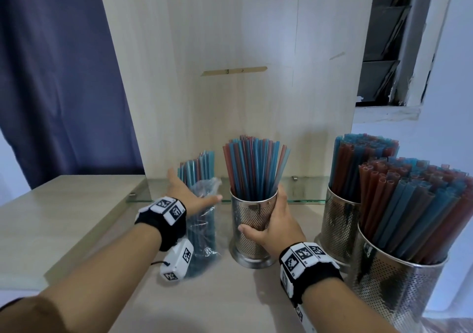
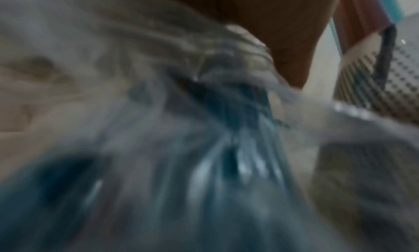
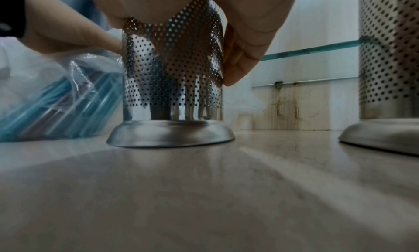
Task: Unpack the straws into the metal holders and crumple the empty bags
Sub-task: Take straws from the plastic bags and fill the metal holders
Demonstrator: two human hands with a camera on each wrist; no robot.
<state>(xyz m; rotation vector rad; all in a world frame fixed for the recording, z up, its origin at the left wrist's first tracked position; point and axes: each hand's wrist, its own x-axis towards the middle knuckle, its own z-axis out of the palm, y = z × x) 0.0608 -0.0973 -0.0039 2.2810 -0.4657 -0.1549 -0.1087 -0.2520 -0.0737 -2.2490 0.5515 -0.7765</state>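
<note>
We see a pale wooden table (image 1: 76, 230) from above, with a tall wooden panel (image 1: 230, 51) standing at its back edge. Our right hand (image 1: 275, 224) wraps around a perforated metal holder (image 1: 252, 226) that stands upright near the middle of the table, thumb on the near side and fingers on the far right side; red and blue straws (image 1: 256, 166) fan out of its top. Just left of it a clear plastic bag (image 1: 202, 220) stands upright on the table, straws poking from its open top. Our left hand (image 1: 188, 194) reaches around the bag's upper part, fingers spread wide and straight; we cannot tell whether it touches the plastic, and the left wrist view is only blur. Two more holders stand toward the table's right edge, a rear holder (image 1: 337, 222) and a front holder (image 1: 391, 281), both packed full of straws.
</note>
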